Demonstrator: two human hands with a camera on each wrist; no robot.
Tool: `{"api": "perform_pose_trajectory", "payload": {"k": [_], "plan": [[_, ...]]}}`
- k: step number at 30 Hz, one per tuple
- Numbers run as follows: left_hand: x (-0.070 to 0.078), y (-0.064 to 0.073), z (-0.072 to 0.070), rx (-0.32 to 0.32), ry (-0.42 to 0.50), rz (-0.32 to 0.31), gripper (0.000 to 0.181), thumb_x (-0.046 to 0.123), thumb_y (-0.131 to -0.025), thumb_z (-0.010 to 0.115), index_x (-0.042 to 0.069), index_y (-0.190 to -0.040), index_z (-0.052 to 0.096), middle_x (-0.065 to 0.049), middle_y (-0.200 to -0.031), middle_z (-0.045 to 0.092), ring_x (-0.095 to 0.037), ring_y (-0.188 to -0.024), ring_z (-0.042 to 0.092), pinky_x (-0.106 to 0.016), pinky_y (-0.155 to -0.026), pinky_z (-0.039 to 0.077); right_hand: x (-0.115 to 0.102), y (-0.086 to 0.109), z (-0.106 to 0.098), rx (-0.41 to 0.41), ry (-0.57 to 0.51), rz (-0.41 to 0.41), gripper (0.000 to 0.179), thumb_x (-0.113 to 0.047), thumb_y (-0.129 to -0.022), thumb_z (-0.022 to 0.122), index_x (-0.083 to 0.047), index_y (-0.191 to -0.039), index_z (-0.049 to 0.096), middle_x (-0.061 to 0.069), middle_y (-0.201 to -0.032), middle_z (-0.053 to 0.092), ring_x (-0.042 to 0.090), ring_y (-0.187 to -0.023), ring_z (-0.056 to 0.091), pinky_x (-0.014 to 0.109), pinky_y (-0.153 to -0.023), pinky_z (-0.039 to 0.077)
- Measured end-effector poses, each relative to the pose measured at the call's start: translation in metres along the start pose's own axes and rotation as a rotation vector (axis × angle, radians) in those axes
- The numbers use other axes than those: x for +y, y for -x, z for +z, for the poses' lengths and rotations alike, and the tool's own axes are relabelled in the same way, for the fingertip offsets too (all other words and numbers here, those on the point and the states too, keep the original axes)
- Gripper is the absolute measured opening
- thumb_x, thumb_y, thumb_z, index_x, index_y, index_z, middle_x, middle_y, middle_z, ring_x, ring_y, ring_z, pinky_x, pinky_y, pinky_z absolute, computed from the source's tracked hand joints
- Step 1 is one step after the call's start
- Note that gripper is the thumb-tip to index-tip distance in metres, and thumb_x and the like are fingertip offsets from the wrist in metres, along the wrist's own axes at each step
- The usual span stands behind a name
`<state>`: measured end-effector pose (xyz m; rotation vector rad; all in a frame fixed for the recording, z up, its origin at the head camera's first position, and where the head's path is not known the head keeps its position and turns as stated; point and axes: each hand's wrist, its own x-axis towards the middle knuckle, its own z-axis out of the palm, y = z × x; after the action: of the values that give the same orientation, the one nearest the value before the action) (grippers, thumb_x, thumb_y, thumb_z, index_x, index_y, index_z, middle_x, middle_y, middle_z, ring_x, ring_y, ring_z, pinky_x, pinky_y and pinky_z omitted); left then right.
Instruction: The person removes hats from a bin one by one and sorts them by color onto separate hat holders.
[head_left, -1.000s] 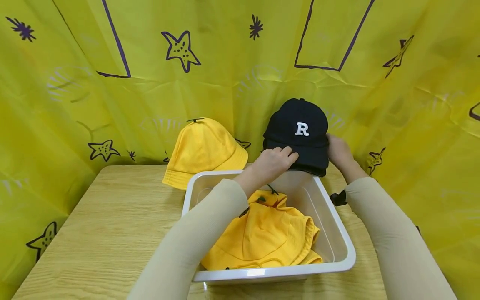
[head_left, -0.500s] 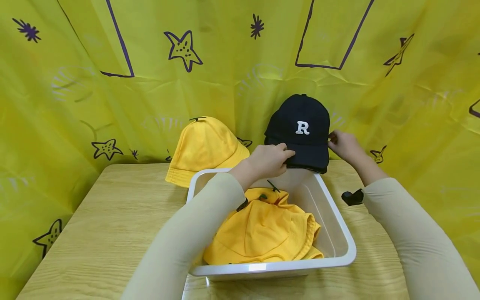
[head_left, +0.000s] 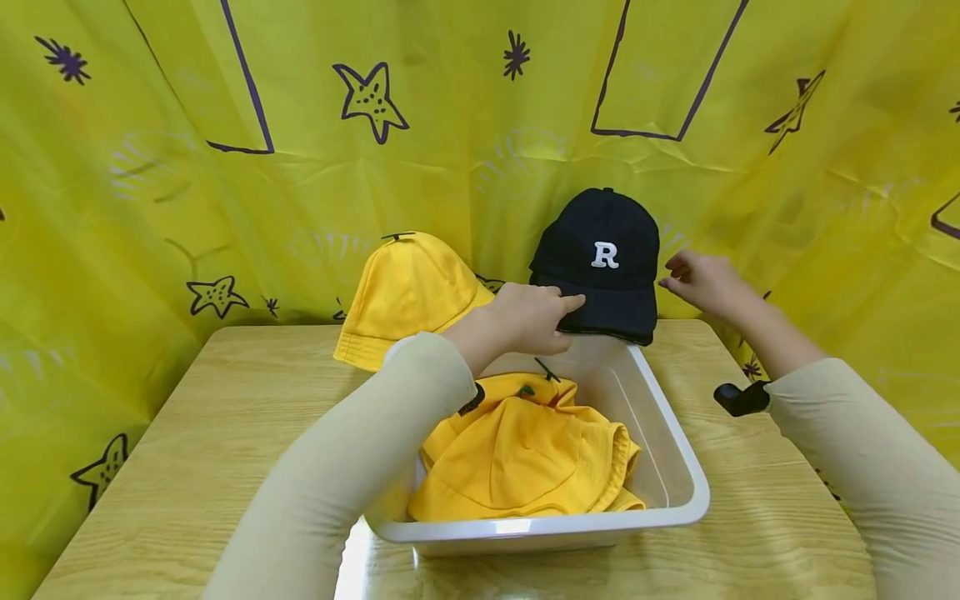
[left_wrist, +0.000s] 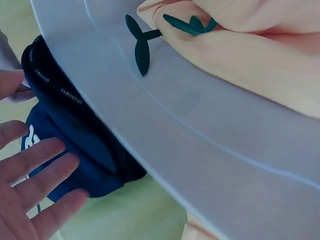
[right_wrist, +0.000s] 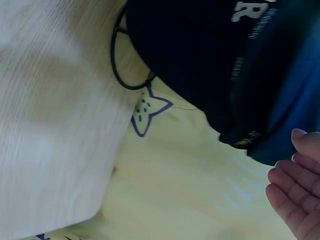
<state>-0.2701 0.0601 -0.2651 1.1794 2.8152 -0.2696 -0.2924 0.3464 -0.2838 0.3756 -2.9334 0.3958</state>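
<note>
A black baseball cap (head_left: pixel 611 225) with a white letter R stands behind the tub, its brim to the front. Over the left part of that brim lies my left hand (head_left: pixel 525 318), index finger extended; the left wrist view shows its fingers spread beside the cap (left_wrist: pixel 75 150). Just off the cap's right side is my right hand (head_left: pixel 708 285), with a gap between them in the head view. Loosely bent fingers of the right hand (right_wrist: pixel 300 192) show beside the cap's edge in the right wrist view, holding nothing.
A white-rimmed tub (head_left: pixel 671 433) holds crumpled yellow hats (head_left: pixel 517 467) with green sprouts on top. Back left, a yellow bucket hat (head_left: pixel 412 287) stands on the wooden table (head_left: pixel 247 417). A yellow patterned curtain (head_left: pixel 442 167) hangs behind the table.
My right hand has come away from the cap's side and moved right. The left hand has slid slightly left along the brim, its fingers loosening. The cap stays standing behind the tub.
</note>
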Motion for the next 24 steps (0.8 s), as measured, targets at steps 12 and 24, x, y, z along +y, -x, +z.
{"api": "perform_pose_trajectory", "payload": {"k": [12,24], "plan": [[-0.015,0.039,-0.006,0.043,0.087,0.039,0.086,0.065,-0.089,0.042,0.023,-0.154,0.003,-0.005,-0.157,0.023,-0.025,-0.143,0.022,-0.049,-0.117,0.01,-0.031,0.027,-0.039,0.037,0.055,-0.111,0.047,-0.017,-0.086,0.069,0.002,-0.126,0.053,0.027,-0.117,0.06,0.04,-0.096,0.062,0.053,-0.079,0.05],[-0.03,0.086,0.003,0.137,0.119,0.045,0.105,0.077,-0.08,0.043,0.022,-0.152,-0.01,-0.008,-0.159,-0.004,-0.029,-0.146,-0.003,-0.059,-0.113,-0.002,-0.069,0.039,-0.059,-0.213,0.007,-0.162,0.099,-0.04,-0.082,0.072,-0.007,-0.152,0.009,0.022,-0.156,0.01,0.043,-0.142,0.012,0.062,-0.11,0.014]]}}
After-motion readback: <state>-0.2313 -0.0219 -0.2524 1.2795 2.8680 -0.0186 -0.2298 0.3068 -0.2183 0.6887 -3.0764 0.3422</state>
